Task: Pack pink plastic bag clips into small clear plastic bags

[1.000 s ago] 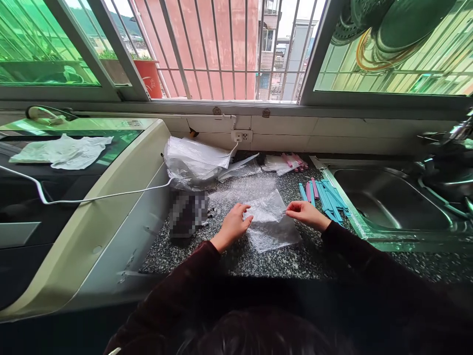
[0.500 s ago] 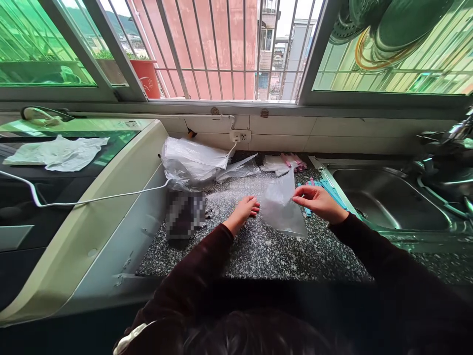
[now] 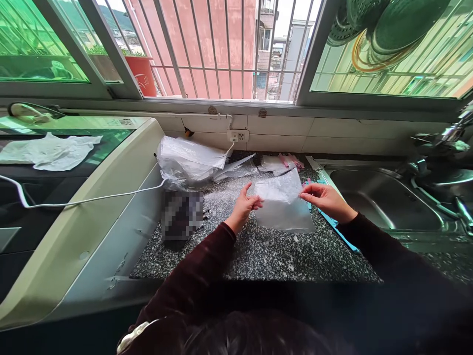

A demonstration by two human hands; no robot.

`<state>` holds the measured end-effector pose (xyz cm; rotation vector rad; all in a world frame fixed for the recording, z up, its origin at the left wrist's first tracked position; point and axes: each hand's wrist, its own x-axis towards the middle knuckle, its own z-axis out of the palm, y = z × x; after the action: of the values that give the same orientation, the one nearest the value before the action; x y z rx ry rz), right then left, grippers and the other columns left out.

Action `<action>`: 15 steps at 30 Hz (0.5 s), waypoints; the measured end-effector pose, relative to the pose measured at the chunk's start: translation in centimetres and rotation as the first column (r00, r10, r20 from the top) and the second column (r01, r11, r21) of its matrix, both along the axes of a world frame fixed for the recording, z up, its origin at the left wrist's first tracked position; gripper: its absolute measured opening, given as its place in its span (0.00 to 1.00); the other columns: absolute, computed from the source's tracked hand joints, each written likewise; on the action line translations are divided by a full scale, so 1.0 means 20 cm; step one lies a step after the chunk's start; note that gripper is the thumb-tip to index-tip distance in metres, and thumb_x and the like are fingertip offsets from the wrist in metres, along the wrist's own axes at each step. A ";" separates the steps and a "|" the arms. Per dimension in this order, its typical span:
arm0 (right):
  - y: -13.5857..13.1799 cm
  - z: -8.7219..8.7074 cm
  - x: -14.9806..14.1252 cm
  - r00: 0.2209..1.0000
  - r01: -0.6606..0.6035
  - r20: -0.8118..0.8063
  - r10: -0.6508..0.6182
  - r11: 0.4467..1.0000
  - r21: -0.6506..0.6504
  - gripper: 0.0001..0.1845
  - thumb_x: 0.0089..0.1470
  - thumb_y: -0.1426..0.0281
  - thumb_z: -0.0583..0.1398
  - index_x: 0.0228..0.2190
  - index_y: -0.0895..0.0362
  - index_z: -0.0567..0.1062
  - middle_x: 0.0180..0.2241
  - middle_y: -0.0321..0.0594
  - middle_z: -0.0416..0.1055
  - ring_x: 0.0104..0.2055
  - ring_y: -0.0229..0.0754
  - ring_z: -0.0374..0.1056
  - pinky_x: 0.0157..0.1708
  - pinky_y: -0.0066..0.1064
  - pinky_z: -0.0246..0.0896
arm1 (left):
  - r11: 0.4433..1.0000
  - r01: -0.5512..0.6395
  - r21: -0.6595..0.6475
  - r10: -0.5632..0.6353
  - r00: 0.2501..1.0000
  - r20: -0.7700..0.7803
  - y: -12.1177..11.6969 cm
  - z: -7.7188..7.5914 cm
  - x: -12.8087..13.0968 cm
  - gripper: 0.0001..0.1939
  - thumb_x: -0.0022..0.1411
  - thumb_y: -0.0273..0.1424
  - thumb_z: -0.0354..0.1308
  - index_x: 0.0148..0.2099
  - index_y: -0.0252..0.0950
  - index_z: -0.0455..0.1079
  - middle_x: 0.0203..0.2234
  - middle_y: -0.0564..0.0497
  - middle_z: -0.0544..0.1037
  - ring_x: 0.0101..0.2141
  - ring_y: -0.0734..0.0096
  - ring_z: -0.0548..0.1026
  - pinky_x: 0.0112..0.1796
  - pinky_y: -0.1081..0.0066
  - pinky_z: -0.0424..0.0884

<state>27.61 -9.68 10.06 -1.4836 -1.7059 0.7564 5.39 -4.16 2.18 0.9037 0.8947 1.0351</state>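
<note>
A clear, frosted plastic bag is spread above the speckled countertop in front of me. My right hand pinches its right edge between thumb and fingertips. At the bag's left edge is my left hand, one finger raised and apart from the others; whether its fingertips touch the plastic I cannot tell. Blue strips lie partly under my right hand and wrist. Behind the bag, pink strips rest on more small clear bags.
A bulky bundle of plastic bags lies at the back left, with a dark blurred-out object before it. The washing machine borders the counter on the left, a white cable across it. A steel sink is at right.
The bag has turned flatter and broader toward me. My left hand has lifted and opened its fingers beside the bag's left edge. The right hand has shifted slightly right, still pinching it.
</note>
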 end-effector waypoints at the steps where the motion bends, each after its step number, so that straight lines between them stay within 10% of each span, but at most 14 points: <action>1: 0.01 -0.01 0.00 1.000 0.001 0.008 -0.001 1.000 0.011 0.22 0.41 0.50 0.61 0.21 0.58 0.72 0.21 0.36 0.68 0.24 0.35 0.59 0.28 0.30 0.57 | 1.000 0.002 0.014 -0.002 1.000 0.008 0.00 0.00 -0.03 0.41 0.49 0.29 0.62 0.62 0.35 0.47 0.21 0.54 0.75 0.20 0.79 0.71 0.23 0.78 0.61; 7: 0.08 -0.09 -0.06 0.999 0.027 -0.033 -0.026 0.999 0.037 0.22 0.39 0.50 0.62 0.22 0.58 0.72 0.23 0.38 0.70 0.26 0.37 0.62 0.29 0.31 0.58 | 0.985 0.124 0.119 -0.122 0.992 -0.024 0.01 -0.04 -0.15 0.29 0.37 0.30 0.69 0.45 0.32 0.70 0.22 0.56 0.73 0.24 0.80 0.69 0.29 0.76 0.63; 15: 0.14 -0.20 -0.15 0.996 0.027 -0.086 -0.022 0.998 0.052 0.21 0.39 0.51 0.62 0.22 0.59 0.72 0.22 0.38 0.70 0.25 0.37 0.62 0.27 0.30 0.58 | 0.971 0.000 0.240 0.070 0.957 -0.282 0.04 -0.08 -0.23 0.11 0.41 0.27 0.63 0.33 0.31 0.74 0.23 0.52 0.75 0.27 0.74 0.70 0.34 0.72 0.66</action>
<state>24.52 -6.88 6.07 -1.4138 -1.6289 0.7457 0.76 -3.38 0.52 1.2693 1.0461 1.0729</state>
